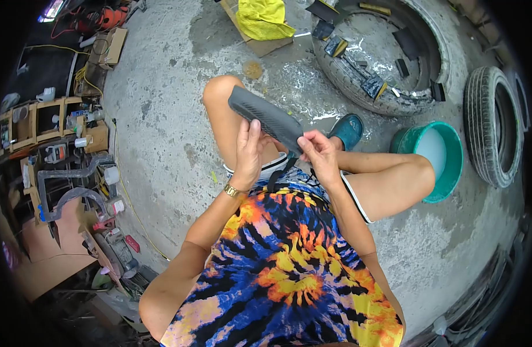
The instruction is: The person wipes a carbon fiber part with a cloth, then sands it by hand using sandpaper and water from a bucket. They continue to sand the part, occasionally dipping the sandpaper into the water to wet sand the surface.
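Observation:
A dark grey curved panel (266, 118) with a ribbed, woven-looking pattern is held aslant above my lap. My left hand (249, 147), with a gold watch at the wrist, supports its lower edge near the middle; some of those fingers are hidden behind it. At the panel's right end, my right hand (319, 151) pinches the corner between thumb and fingers. Just below both hands is the waist of my shorts (303, 176).
A tyre (358, 87) lies on the wet concrete floor, with several dark pieces and sanding blocks on it. Another tyre (491, 127) stands at right, beside a green bucket (453, 173) of cloudy water. A yellow cloth (263, 20) lies ahead. Cluttered shelves (60, 124) line the left.

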Available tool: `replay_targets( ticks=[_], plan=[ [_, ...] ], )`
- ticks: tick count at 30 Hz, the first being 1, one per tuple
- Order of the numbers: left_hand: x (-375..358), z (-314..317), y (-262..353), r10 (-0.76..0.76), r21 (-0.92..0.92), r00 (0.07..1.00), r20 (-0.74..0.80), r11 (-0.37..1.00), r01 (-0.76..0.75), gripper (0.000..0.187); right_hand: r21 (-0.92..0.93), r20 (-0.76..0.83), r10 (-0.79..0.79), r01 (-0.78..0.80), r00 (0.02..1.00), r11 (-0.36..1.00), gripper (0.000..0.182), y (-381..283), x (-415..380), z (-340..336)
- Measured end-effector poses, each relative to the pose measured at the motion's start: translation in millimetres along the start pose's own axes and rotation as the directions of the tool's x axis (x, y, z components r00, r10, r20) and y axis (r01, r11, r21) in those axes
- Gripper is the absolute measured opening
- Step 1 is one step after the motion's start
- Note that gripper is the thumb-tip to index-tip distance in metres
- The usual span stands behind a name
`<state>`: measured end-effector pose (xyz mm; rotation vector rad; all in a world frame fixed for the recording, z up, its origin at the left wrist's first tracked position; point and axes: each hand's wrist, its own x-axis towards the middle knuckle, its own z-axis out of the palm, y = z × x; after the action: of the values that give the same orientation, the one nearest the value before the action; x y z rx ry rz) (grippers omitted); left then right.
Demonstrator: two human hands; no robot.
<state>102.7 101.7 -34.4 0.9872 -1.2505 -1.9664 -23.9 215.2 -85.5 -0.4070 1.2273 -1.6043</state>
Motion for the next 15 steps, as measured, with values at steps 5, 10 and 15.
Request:
replay_targets(
  ticks=[5,10,15],
  plan=[
    [16.0,-4.9,15.8,0.090,0.008,0.996,-0.006,0.996,-0.090,0.028,-0.079,0.103,0.043,-0.035,0.994,0.996,0.019,-22.8,2.6,-9.8],
    [-7.1,-42.6,59.1,0.274,0.297,0.953,-0.132,0.928,-0.226,0.018,-0.143,-0.046,-0.064,0.057,0.997,0.988,0.016,-25.6,21.1,-32.2],
    [-57.6,-115.9,80.8,0.176,0.925,0.956,-0.234,0.342,0.164,0.030,-0.162,-0.026,-0.054,0.049,0.998,0.986,0.016,-26.3,28.0,-33.9]
  ],
)
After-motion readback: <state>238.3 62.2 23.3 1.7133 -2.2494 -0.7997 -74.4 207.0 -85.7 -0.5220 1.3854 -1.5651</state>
